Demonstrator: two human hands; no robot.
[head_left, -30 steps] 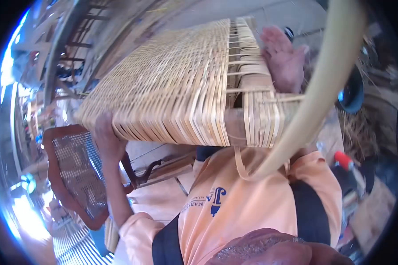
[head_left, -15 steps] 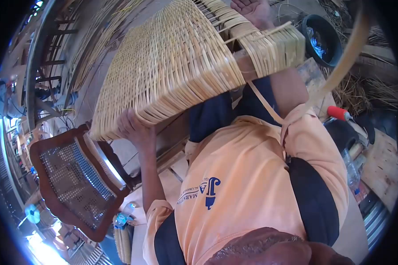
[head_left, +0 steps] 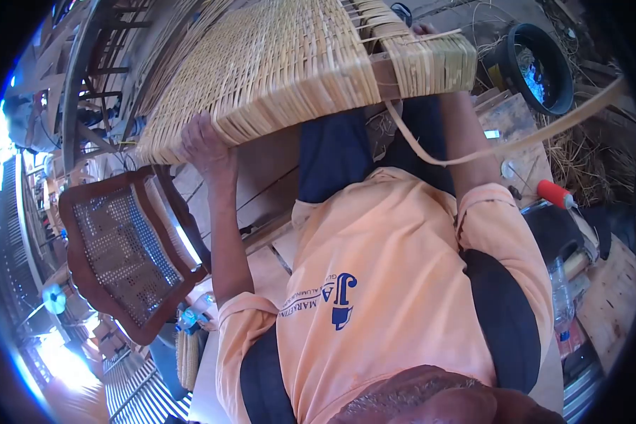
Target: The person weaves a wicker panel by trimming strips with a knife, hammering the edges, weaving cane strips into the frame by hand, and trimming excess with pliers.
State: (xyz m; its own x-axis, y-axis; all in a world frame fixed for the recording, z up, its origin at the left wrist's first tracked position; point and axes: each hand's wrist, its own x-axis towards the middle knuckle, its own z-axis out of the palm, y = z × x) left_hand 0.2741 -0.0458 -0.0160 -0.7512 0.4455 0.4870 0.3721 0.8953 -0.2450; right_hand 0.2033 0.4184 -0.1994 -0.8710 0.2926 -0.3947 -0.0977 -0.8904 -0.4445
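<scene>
A woven rattan panel point(head_left: 261, 71) on a wooden frame lies tilted over my legs. My left hand point(head_left: 206, 145) grips its near left corner, fingers on the woven top. At the far right, my right hand point(head_left: 424, 30) is mostly hidden behind the panel's wrapped end, with its fingers bent at the far edge. Between the main weave and that wrapped end, a gap bares the wooden rail point(head_left: 385, 76). A long flat cane strip point(head_left: 537, 134) hangs from this gap and loops off to the right, over my right forearm.
A brown chair part with a cane mesh point(head_left: 124, 240) stands at left. To the right are a dark bucket point(head_left: 533, 67), a red-handled tool point(head_left: 555, 192), a plastic bottle point(head_left: 560, 297) and loose fibre scraps point(head_left: 593, 155). Long cane strips point(head_left: 166, 53) lie at upper left.
The panel has shifted up and away and tilted slightly. My right hand, earlier showing an open palm past the far edge, has come in against the wrapped end. The cane strip has swung lower.
</scene>
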